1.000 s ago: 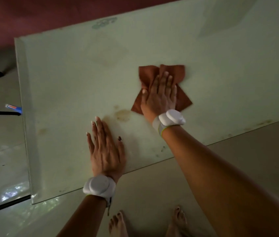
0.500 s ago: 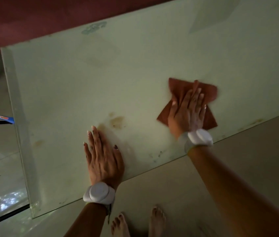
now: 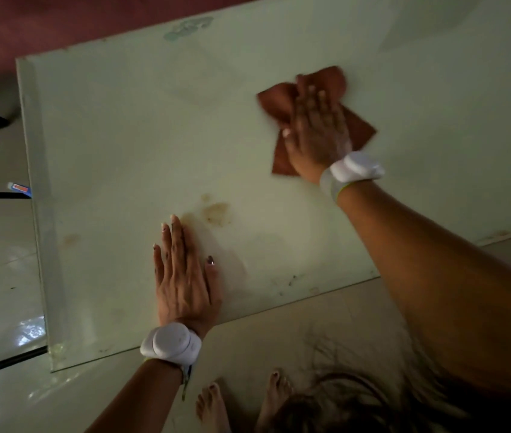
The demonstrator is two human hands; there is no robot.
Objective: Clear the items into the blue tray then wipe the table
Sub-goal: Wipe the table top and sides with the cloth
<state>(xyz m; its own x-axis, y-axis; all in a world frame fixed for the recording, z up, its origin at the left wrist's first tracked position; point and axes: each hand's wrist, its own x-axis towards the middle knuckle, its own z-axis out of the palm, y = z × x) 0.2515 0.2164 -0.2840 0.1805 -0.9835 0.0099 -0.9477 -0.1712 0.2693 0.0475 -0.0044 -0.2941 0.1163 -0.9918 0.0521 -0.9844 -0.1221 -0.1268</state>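
— What do we see out past our left hand?

— Well off to its left, beyond the table's edge, a small blue thing with a red mark (image 3: 19,188) rests on a dark bar; it is too small for us to name.

— And the left hand itself?

— Our left hand (image 3: 182,276) lies flat, palm down, on the table (image 3: 116,145) near its close edge, fingers straight and together, thumb out to the side. It holds nothing. A white band (image 3: 171,343) wraps its wrist.

— Anything near those fingers?

— A brown stain (image 3: 216,212) sits just beyond the fingertips, a little to their right, with a fainter smear touching them. Another faint mark (image 3: 71,239) lies well to the left of the hand.

— Then the right hand?

— Our right hand (image 3: 316,132) is farther out on the table and well apart from the left. It is spread open and pressed down on the brown cloth (image 3: 282,104), not clenched around it. The cloth lies crumpled under the palm, its corners showing on both sides of the hand and beyond the fingertips. The hand is blurred. Its wrist has a white band (image 3: 357,168) too.

— Below both hands?

— Our bare feet (image 3: 213,407) on the pale floor.
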